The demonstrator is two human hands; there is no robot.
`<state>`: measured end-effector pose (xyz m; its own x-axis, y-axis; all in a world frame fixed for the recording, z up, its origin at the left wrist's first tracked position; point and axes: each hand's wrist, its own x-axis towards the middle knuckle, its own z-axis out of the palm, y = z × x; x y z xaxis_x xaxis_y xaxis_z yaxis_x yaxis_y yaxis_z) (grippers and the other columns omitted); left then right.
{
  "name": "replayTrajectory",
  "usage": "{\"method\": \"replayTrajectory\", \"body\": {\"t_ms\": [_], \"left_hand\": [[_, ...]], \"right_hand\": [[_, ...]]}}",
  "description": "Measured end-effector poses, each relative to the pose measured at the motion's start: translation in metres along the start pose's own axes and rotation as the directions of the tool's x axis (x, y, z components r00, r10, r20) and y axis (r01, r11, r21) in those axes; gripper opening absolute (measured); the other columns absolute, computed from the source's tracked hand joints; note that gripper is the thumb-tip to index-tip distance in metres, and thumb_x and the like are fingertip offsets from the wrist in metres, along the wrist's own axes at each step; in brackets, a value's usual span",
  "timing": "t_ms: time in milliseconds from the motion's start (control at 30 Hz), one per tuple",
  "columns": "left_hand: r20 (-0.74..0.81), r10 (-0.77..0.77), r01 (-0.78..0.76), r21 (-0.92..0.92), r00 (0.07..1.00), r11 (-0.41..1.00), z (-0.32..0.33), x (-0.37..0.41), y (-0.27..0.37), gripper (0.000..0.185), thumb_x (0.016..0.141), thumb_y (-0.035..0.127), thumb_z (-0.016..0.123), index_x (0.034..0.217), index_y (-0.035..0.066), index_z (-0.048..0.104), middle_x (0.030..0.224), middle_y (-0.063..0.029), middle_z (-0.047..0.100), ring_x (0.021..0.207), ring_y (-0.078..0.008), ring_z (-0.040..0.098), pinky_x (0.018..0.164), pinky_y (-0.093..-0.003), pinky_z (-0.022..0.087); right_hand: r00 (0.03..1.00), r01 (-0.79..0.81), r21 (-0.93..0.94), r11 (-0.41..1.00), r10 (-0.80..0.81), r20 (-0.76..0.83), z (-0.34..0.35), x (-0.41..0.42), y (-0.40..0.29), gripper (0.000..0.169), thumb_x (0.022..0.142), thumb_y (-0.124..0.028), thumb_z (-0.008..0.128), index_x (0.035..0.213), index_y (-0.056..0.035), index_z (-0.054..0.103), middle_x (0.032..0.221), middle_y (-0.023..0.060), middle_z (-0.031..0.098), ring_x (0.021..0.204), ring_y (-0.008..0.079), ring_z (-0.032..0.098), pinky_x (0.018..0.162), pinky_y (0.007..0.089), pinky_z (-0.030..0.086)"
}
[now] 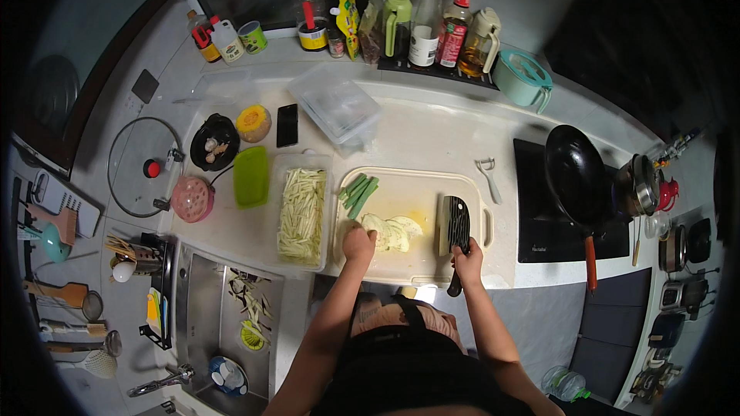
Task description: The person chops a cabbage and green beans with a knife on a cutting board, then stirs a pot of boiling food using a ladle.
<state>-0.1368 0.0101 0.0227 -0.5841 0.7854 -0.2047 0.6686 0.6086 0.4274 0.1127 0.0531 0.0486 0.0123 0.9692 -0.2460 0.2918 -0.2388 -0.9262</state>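
My right hand (pixel 467 260) grips the black handle of a cleaver (pixel 455 225) with a dark patterned blade. The blade rests over the right part of the cream cutting board (pixel 416 179), apart from the slices. Pale vegetable slices (pixel 388 233), apparently peeled eggplant, lie overlapping on the board's middle. My left hand (pixel 358 245) is curled at their left end; its fingertips are hidden, so whether it grips a slice is unclear. Behind it lie cut green scallion pieces (pixel 359 193). Left of the board, a clear plastic container (pixel 328 219) is filled with pale cut strips (pixel 300 216).
A peeler (pixel 490 180) lies right of the board, before a wok (pixel 575 173) on the black cooktop (pixel 529 202). Left are a green board (pixel 251 176), a phone (pixel 287 125), a cut pumpkin (pixel 253 123) and a black bowl (pixel 199 144). Dark peels (pixel 248 294) lie in the sink (pixel 202 300).
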Motion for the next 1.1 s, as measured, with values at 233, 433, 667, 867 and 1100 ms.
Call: {"method": "replayTrajectory", "body": {"t_ms": [233, 433, 667, 867, 1100], "left_hand": [[-0.144, -0.18, 0.108, -0.405, 0.973, 0.908, 0.024, 0.005, -0.008, 0.037, 0.065, 0.024, 0.074, 0.086, 0.002, 0.054, 0.077, -0.0123, 0.061, 0.07, -0.0286, 0.06, 0.062, -0.0373, 0.048], [-0.202, -0.113, -0.077, -0.742, 0.973, 0.666, 0.018, -0.003, -0.011, 0.026, 0.068, 0.007, 0.072, 0.088, 0.001, 0.056, 0.078, -0.0066, 0.062, 0.066, -0.015, 0.059, 0.058, -0.0281, 0.047], [0.286, 0.029, 0.269, -0.928, 0.958, 0.259, 0.022, -0.029, 0.061, 0.018, 0.074, 0.007, 0.068, 0.088, 0.002, 0.059, 0.076, -0.002, 0.061, 0.065, -0.0084, 0.057, 0.054, -0.0221, 0.045], [0.067, 0.105, -0.028, -0.704, 0.992, 0.709, 0.108, -0.035, 0.088, 0.025, 0.069, 0.013, 0.069, 0.089, 0.002, 0.059, 0.075, -0.0087, 0.061, 0.066, -0.0237, 0.058, 0.059, -0.0327, 0.046], [-0.216, 0.15, -0.241, -0.497, 0.965, 0.834, 0.111, -0.053, 0.089, 0.021, 0.066, 0.009, 0.068, 0.086, 0.007, 0.06, 0.082, -0.0131, 0.053, 0.07, -0.0292, 0.055, 0.064, -0.0373, 0.046]], "right_hand": [[0.998, -0.032, -0.024, 0.999, 0.033, 0.056, -0.02, -0.001, 0.009, 0.007, 0.075, -0.004, 0.055, 0.081, -0.0007, 0.054, 0.054, 0.005, 0.052, 0.042, 0.0125, 0.05, 0.04, 0.0274, 0.04], [0.994, 0.02, -0.068, 0.997, -0.013, 0.106, -0.031, 0.002, 0.021, 0.006, 0.074, -0.005, 0.056, 0.079, -0.0006, 0.054, 0.054, 0.0059, 0.052, 0.045, 0.0131, 0.05, 0.044, 0.0286, 0.04], [0.99, 0.087, -0.204, 0.975, -0.062, 0.125, -0.046, 0.005, 0.029, 0.013, 0.076, -0.01, 0.053, 0.084, 0.0007, 0.05, 0.058, 0.0173, 0.055, 0.053, 0.0275, 0.059, 0.05, 0.0365, 0.045], [0.932, 0.358, -0.497, 0.79, -0.272, 0.239, -0.06, 0.001, 0.016, 0.015, 0.078, -0.006, 0.052, 0.088, 0.002, 0.044, 0.057, 0.0197, 0.055, 0.051, 0.0332, 0.057, 0.047, 0.0413, 0.045], [0.859, 0.511, -0.62, 0.596, -0.327, 0.394, -0.062, -0.004, -0.003, 0.019, 0.076, -0.01, 0.053, 0.089, 0.0004, 0.044, 0.066, 0.022, 0.057, 0.058, 0.0377, 0.057, 0.052, 0.0444, 0.047]]}}
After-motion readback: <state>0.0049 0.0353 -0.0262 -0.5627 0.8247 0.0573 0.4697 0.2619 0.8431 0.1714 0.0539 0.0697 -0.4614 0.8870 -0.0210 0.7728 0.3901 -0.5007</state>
